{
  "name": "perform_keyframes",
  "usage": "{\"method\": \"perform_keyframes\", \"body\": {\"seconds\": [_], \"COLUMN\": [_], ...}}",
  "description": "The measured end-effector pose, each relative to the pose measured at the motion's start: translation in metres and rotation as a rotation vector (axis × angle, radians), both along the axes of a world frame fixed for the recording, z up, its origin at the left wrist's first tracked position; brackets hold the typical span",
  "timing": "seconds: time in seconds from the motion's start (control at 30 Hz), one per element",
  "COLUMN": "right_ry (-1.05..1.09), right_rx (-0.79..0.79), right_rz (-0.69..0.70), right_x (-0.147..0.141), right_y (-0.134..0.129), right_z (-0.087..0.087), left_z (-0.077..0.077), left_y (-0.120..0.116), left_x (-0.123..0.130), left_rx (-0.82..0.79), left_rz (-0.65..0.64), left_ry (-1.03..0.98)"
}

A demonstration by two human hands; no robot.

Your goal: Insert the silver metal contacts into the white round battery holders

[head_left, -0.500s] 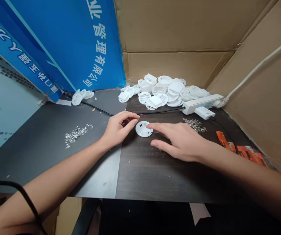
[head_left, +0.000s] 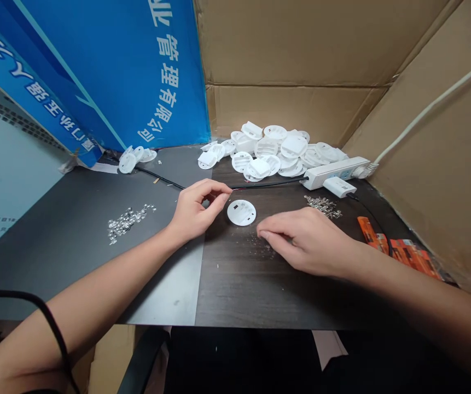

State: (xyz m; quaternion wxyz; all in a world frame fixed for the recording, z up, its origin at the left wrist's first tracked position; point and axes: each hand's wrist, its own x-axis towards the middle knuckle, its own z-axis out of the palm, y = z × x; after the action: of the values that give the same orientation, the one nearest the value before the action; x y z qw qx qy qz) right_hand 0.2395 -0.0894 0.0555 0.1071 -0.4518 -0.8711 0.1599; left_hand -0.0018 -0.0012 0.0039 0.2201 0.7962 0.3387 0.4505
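A round white plastic disc (head_left: pixel 241 213) with small dark slots lies flat on the table between my hands. Just left of it, my left hand (head_left: pixel 202 208) is closed in a pinch, thumb against fingertips; whatever lies between them is too small to make out. My right hand (head_left: pixel 301 235) is to the right of the disc, apart from it, its thumb and forefinger pressed together above some tiny bits on the dark tabletop. What that pinch holds, if anything, is hidden. Small shiny metal pieces (head_left: pixel 126 221) lie left of my left hand, and a heap of thin metal pieces (head_left: pixel 323 207) lies beyond my right hand.
Many white discs (head_left: pixel 260 168) are piled at the back against cardboard (head_left: pixel 292 109). A few more discs (head_left: pixel 127 162) lie back left. A white power strip (head_left: pixel 336 171) with a plugged-in adapter stands right, its black cable crossing behind my hands. Orange packets (head_left: pixel 407 254) lie far right.
My right hand has drawn back off the disc towards me, and its spread fingers have come together in a pinch. My left hand stays pinched beside the disc. The view has shifted slightly.
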Motion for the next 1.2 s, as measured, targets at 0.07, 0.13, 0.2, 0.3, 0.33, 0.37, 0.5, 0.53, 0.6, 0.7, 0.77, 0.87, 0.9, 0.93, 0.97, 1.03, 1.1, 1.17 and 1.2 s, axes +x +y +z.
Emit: {"method": "perform_keyframes", "body": {"seconds": [0.07, 0.13, 0.2, 0.3, 0.33, 0.37, 0.5, 0.53, 0.6, 0.7, 0.77, 0.87, 0.9, 0.93, 0.97, 1.03, 1.1, 1.17, 1.2], "right_ry": [-0.151, -0.314, -0.384, -0.352, -0.347, -0.344, -0.222, -0.210, -0.271, -0.303, -0.289, -0.255, -0.244, -0.234, -0.225, -0.199, -0.154, -0.109, -0.097], "right_rx": [-0.074, -0.176, -0.216, -0.143, -0.152, -0.184, -0.196, -0.103, 0.002, 0.041, 0.051, 0.055, 0.051, 0.040, 0.024, -0.007, -0.024, -0.021, -0.017], "right_rz": [0.139, 0.349, 0.433, 0.480, 0.485, 0.476, 0.161, 0.009, -0.261, -0.364, -0.355, -0.260, -0.217, -0.181, -0.157, -0.156, -0.183, -0.216, -0.229], "right_x": [-0.008, -0.018, -0.027, -0.031, -0.030, -0.027, -0.015, -0.013, -0.014, -0.021, -0.027, -0.027, -0.025, -0.022, -0.019, -0.013, -0.008, -0.006, -0.006], "right_y": [-0.015, -0.034, -0.053, -0.066, -0.065, -0.062, -0.026, -0.015, 0.008, 0.035, 0.043, 0.042, 0.040, 0.038, 0.036, 0.034, 0.033, 0.034, 0.034], "right_z": [0.006, 0.007, 0.004, 0.003, 0.004, 0.006, 0.005, 0.001, -0.011, -0.029, -0.035, -0.037, -0.037, -0.036, -0.036, -0.038, -0.041, -0.046, -0.049], "left_z": [-0.003, -0.006, -0.007, -0.006, -0.005, -0.004, -0.003, -0.003, -0.006, -0.010, -0.012, -0.012, -0.010, -0.009, -0.007, -0.004, -0.001, 0.000, 0.000], "left_y": [0.005, 0.010, 0.012, 0.010, 0.008, 0.007, 0.002, 0.003, 0.006, 0.012, 0.016, 0.017, 0.016, 0.014, 0.012, 0.008, 0.004, 0.003, 0.003], "left_x": [-0.003, -0.006, -0.007, -0.004, -0.003, -0.001, 0.004, 0.005, 0.007, 0.008, 0.008, 0.009, 0.009, 0.009, 0.010, 0.010, 0.010, 0.010, 0.011], "left_rx": [-0.038, -0.091, -0.124, -0.105, -0.093, -0.086, -0.155, -0.191, -0.264, -0.319, -0.309, -0.244, -0.216, -0.188, -0.164, -0.129, -0.109, -0.101, -0.100], "left_rz": [0.030, 0.050, 0.051, 0.008, -0.012, -0.031, -0.050, -0.040, -0.024, -0.028, -0.034, -0.043, -0.048, -0.056, -0.066, -0.094, -0.122, -0.141, -0.144], "left_ry": [-0.055, -0.108, -0.114, -0.023, 0.016, 0.049, 0.104, 0.097, 0.067, 0.063, 0.095, 0.152, 0.173, 0.198, 0.226, 0.271, 0.307, 0.332, 0.340]}}
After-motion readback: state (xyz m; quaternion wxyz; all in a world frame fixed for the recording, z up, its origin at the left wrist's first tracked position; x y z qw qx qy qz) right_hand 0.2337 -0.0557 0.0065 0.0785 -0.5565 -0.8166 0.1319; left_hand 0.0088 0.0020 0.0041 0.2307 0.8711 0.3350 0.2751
